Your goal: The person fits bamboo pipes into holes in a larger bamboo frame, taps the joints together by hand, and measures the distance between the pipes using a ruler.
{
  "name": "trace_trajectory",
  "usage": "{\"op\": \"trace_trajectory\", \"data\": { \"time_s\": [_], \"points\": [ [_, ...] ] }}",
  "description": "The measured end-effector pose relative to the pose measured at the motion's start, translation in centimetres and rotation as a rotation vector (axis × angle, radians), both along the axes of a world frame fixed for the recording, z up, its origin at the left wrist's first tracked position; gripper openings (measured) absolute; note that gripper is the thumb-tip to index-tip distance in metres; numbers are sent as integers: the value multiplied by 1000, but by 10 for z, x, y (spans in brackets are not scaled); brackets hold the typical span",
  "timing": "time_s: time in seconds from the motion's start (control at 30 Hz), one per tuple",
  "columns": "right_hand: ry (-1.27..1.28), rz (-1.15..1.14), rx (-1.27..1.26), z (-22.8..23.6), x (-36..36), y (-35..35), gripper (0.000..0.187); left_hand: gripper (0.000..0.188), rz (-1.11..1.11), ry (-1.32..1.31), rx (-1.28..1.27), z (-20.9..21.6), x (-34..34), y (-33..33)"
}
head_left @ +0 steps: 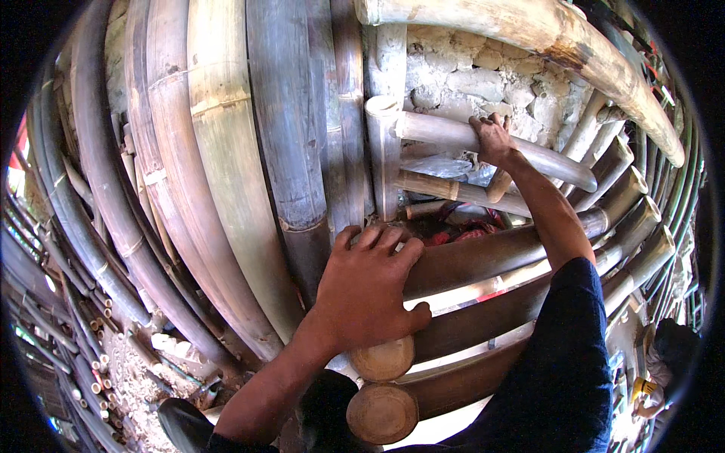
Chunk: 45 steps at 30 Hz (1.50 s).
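My left hand point(366, 283) bends its fingers over the near end of a thick dark bamboo pole point(476, 260), its thumb pointing down beside the pole below. The fingertips and the covered pole end are partly hidden. Farther off, my right hand point(495, 140) is wrapped over a pale grey bamboo rail point(434, 128), which meets an upright bamboo post point(385, 174). Two more dark poles lie side by side beneath my arms, showing round, light-brown end faces point(382, 424). A thinner brown bamboo crosspiece point(438, 183) runs below the pale rail.
Wide bamboo poles point(219, 113) stand close together at left. A heavy pale pole point(513, 26) crosses the top, before a stone wall point(476, 79). Thin bamboo lies stacked at far left point(91, 377). A person point(668, 362) is at lower right, beside a yellow object point(643, 388).
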State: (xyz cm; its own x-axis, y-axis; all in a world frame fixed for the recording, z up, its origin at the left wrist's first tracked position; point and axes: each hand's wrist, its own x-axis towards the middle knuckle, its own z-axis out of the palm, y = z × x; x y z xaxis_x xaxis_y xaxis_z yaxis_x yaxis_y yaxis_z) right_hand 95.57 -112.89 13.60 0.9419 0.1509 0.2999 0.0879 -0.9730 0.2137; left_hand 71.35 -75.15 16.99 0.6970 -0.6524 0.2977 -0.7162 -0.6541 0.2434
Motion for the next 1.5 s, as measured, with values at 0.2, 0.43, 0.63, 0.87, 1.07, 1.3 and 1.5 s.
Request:
{"op": "trace_trajectory", "data": {
  "time_s": [0.2, 0.43, 0.63, 0.87, 1.07, 1.3, 1.5],
  "points": [
    [-67, 33, -103, 9, 37, 18, 76, 72, -21, 22, -27, -6, -4, 1],
    [-228, -114, -151, 4, 64, 17, 70, 68, -52, 45, -29, -3, -2, 4],
    [-166, -56, -117, -2, 62, 14, 69, 68, -35, 45, -10, -2, -2, 2],
    [-302, -34, -131, 25, 50, 26, 61, 67, -60, 16, -33, -4, -3, 1],
    [-411, -16, -206, 24, 67, 20, 60, 65, -62, 34, -51, -3, 1, 3],
    [-137, -111, -197, -14, 66, 0, 72, 66, -74, 49, -67, -5, 4, 4],
    [-373, -227, -166, -2, 70, -8, 42, 68, -80, 66, -67, -4, 3, 6]
  ]
}}
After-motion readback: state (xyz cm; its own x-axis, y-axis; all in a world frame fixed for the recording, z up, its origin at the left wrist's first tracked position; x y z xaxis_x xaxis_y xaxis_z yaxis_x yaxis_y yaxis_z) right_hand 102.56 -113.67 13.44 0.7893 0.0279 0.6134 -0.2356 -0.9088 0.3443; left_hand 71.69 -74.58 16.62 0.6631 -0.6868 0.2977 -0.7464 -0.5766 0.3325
